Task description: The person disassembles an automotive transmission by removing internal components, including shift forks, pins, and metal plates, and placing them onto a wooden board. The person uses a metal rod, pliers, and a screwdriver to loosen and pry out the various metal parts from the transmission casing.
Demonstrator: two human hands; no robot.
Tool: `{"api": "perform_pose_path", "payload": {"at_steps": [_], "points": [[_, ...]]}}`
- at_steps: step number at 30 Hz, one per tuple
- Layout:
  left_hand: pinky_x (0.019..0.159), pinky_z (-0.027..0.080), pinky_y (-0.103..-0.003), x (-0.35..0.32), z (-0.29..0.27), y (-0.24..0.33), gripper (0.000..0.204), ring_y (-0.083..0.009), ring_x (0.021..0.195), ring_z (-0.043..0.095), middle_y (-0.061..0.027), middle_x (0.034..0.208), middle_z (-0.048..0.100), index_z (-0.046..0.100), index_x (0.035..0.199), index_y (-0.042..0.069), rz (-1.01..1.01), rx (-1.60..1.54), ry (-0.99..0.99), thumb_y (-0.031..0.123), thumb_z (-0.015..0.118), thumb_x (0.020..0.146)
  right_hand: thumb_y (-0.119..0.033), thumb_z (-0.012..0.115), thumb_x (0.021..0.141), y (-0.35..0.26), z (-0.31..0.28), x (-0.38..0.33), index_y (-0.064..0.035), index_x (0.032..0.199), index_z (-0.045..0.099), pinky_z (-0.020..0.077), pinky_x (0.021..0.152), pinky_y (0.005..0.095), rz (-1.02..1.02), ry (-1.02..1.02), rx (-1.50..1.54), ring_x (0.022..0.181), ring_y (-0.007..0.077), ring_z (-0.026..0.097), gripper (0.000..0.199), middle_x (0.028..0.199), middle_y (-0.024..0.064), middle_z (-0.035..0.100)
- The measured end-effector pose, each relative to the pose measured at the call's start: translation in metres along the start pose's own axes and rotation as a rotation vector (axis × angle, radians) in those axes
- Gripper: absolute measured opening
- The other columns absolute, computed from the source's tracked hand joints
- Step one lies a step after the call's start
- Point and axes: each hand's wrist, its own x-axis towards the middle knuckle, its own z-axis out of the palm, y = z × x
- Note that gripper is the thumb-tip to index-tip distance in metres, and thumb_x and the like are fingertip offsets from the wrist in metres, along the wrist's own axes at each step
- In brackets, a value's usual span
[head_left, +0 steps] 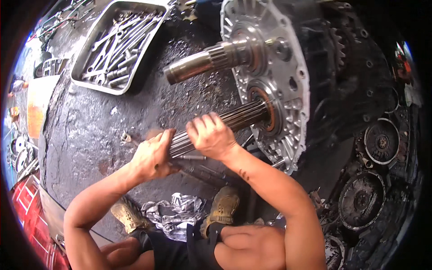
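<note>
Both my hands are wrapped round a long splined shaft (243,116) that sticks out of the lower bore of a silver gearbox housing (288,96). My left hand (153,155) grips its outer end, hiding the tip. Closer to the housing, my right hand (212,135) has its fingers curled over the splines. An orange-brown ring (270,108) surrounds the shaft where it enters the housing. Above it, a second, bare metal shaft (198,65) juts out to the left, touched by neither hand. Beneath my hands lie thin metal rods or tools (193,157), partly hidden.
A white-rimmed tray (128,85) of wrenches and sockets stands at the upper left on the dark, oily floor (85,148). A crumpled grey cloth (173,216) lies between my shoes. Round greasy discs (362,200) line the right side. A red crate-like object (31,202) sits far left.
</note>
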Motion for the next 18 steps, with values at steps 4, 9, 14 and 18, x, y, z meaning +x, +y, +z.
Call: {"api": "perform_pose_path", "payload": {"at_steps": [4,9,14,18], "points": [[0.073,0.050,-0.045,0.018,0.030,-0.002,0.055,-0.0397,0.084,0.062,-0.0208,0.089,0.063,0.049,0.100,0.001,-0.252,0.071,0.079,0.022,0.080,0.060,-0.020,0.056,0.077,0.004,-0.004,0.004,-0.0027,0.094,0.061,0.0503,0.078,0.0395,-0.014,-0.070,0.068,0.074,0.0241,0.060,0.025,0.080,0.0085,0.060],[0.072,0.051,-0.046,0.024,0.018,-0.004,0.046,-0.0410,0.079,0.063,-0.0231,0.078,0.063,0.051,0.093,-0.001,-0.207,-0.008,-0.012,0.017,0.076,0.058,-0.017,0.055,0.079,0.007,-0.009,0.009,-0.0073,0.086,0.057,0.0496,0.071,0.0351,-0.022,-0.161,0.091,0.072,0.0222,0.061,0.013,0.076,0.0063,0.060],[0.072,0.052,-0.041,0.031,0.003,-0.008,0.043,-0.0342,0.077,0.066,-0.0214,0.079,0.065,0.059,0.091,-0.002,-0.225,-0.195,-0.173,0.017,0.075,0.056,-0.014,0.063,0.071,0.011,-0.022,0.026,-0.0073,0.090,0.055,0.0523,0.068,0.0374,0.013,-0.501,0.111,0.080,0.0261,0.066,0.022,0.083,0.0106,0.064],[0.071,0.052,-0.036,0.032,0.002,-0.017,0.043,-0.0270,0.074,0.066,-0.0173,0.078,0.066,0.062,0.091,-0.003,-0.206,-0.345,-0.271,0.021,0.077,0.057,-0.011,0.064,0.066,0.012,-0.032,0.039,-0.0053,0.091,0.054,0.0521,0.069,0.0408,0.074,-0.668,0.232,0.080,0.0312,0.065,0.027,0.082,0.0141,0.064]]}}
